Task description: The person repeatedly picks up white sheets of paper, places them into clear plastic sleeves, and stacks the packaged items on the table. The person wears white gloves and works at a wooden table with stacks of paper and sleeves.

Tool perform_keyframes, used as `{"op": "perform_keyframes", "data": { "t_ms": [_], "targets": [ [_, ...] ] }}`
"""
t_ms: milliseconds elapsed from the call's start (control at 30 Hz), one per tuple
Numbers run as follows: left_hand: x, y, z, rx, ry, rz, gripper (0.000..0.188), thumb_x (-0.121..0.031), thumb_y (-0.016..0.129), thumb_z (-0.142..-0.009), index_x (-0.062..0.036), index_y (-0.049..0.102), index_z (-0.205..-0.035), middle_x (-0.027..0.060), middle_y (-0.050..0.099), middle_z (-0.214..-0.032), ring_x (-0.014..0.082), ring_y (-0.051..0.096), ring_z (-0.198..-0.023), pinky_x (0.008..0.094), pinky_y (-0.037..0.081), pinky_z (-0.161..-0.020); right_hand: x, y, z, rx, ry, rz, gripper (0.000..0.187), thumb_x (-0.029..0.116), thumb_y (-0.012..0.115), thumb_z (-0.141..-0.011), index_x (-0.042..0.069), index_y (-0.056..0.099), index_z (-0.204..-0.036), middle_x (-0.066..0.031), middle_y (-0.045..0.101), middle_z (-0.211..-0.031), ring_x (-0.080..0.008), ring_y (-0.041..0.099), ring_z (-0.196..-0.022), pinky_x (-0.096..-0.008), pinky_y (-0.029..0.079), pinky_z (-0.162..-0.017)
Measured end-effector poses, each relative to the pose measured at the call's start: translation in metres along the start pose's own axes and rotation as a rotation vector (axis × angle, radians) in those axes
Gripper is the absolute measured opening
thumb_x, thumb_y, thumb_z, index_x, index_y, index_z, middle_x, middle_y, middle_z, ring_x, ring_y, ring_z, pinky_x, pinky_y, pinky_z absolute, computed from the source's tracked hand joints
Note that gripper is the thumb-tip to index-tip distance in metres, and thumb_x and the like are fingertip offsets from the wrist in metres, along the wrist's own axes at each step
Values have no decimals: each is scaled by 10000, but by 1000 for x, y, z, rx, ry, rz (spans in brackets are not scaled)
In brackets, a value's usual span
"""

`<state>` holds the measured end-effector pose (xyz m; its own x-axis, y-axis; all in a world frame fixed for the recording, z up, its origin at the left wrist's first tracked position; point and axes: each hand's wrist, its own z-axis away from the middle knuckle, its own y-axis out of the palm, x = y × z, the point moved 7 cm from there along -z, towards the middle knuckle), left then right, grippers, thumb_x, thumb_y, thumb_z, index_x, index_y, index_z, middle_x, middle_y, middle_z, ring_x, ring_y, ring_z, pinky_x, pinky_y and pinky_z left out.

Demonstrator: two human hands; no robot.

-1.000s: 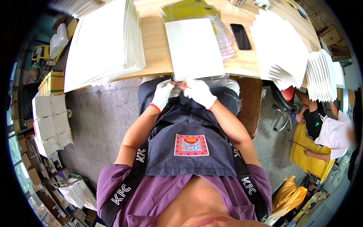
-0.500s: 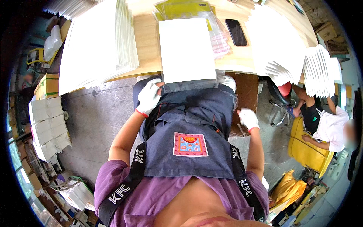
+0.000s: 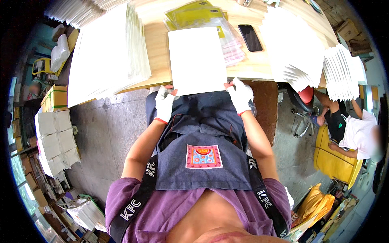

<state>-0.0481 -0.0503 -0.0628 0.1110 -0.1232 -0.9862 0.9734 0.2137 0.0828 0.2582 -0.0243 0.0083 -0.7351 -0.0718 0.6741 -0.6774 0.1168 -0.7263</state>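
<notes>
- Sheet (image 3: 197, 60), white and blank on top, is laid on the table (image 3: 157, 56), with its near edge hung past the rim, above the lap.
- Its lower left corner is met by the left hand (image 3: 164, 103), on which a white glove with a red cuff is worn; thumb and finger are brought close together there, but whether the corner is pinched cannot be told.
- Its lower right corner is met by the right hand (image 3: 240, 97), gloved alike; thumb and forefinger are drawn together at the edge, the other fingers are bent, and a pinch cannot be made out for certain.
- Both forearms are stretched forward over a dark apron (image 3: 172, 174).
- Clear sleeves (image 3: 194, 17) with yellow-green parts are heaped partly under the sheet's far end.
- A phone (image 3: 250, 38) is placed to the right of the sleeves, dark screen up.
- A tall stack (image 3: 101, 52) of white paper is set on the left.
- A fanned pile (image 3: 291, 48) is set on the right, with another pile (image 3: 340, 73) beside it.
- At far right, a seated person (image 3: 354, 133) in a pale top is seen.
</notes>
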Motion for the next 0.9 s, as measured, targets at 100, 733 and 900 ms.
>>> {"op": "perform_keyframes", "data": {
  "t_ms": [100, 733, 900],
  "targets": [
    [14, 3, 1, -23, -200, 426, 329, -23, 577, -873, -12, 513, -1196, 67, 624, -957, 177, 623, -844, 310, 544, -726, -37, 12, 5, -22, 271, -291, 350, 345, 526, -926, 41, 575, -760, -57, 575, -565, -127, 529, -441, -286, 395, -407],
    [-299, -196, 15, -528, 703, -675, 296, -117, 458, -944, 8, 571, -1187, 131, 632, -1061, 164, 576, -967, 262, 415, -892, 273, 98, -76, 733, -114, -962, 201, 225, 567, -914, 46, 591, -824, 14, 549, -629, -57, 502, -513, -203, 398, -446],
    [-210, -245, -18, -649, 516, -255, 427, -76, 448, -931, -32, 437, -1356, 104, 508, -1273, 209, 468, -1184, 326, 361, -1006, 250, 95, -74, 695, -14, -973, 244, 259, 554, -916, 31, 606, -844, -12, 604, -714, -67, 525, -535, -222, 442, -468]
  ]
}}
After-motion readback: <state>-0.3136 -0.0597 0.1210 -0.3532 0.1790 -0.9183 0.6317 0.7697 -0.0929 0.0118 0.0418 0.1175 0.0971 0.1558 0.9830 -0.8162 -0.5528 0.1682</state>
